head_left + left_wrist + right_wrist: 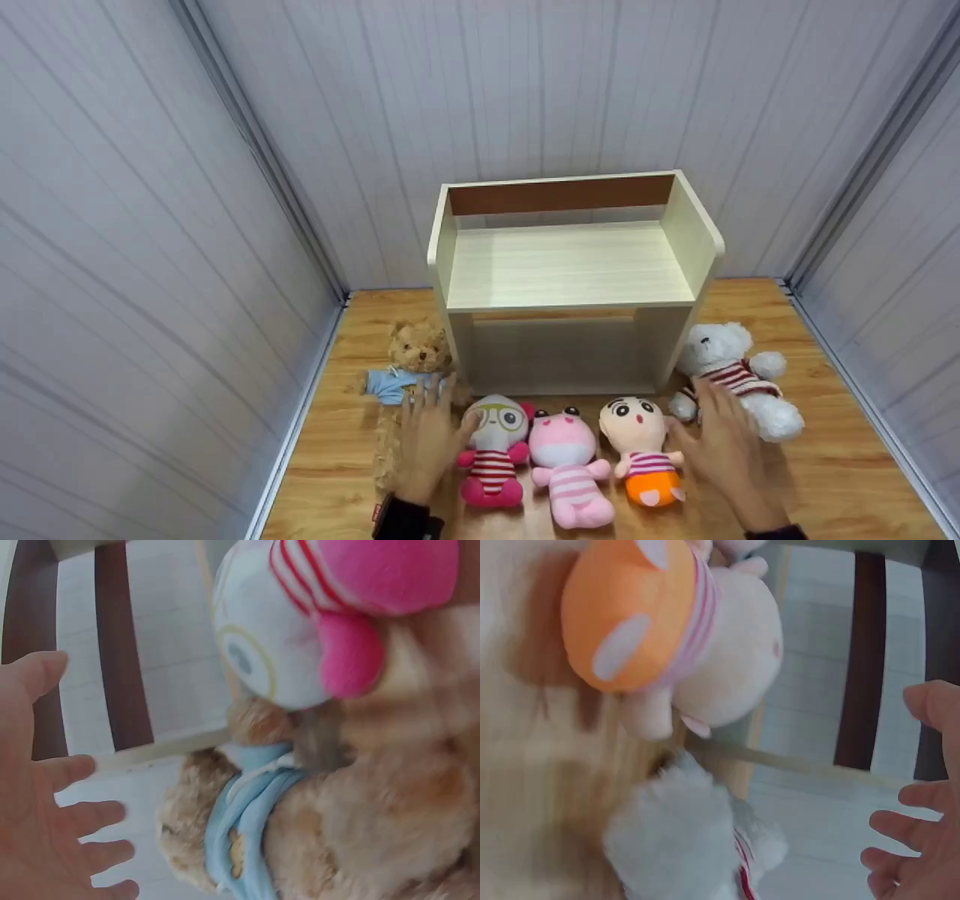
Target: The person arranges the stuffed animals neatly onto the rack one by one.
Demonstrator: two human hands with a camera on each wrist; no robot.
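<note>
While both palms face down with fingers spread, the left hand (427, 442) hovers over the brown plush bear in blue (409, 360) and the right hand (724, 442) over the white plush bear in stripes (739, 379), gripping nothing.

Wood-grain worktop (825, 480), walled by pale panels on three sides. At its far middle stands a cream two-level shelf (570, 277). Lying on the worktop, left to right: brown teddy bear (409, 367) in a blue shirt, just left of the shelf; goggle-eyed plush (495, 450); pink plush (566, 469); orange-bottomed doll (641, 450); white teddy bear (739, 379), just right of the shelf.
</note>
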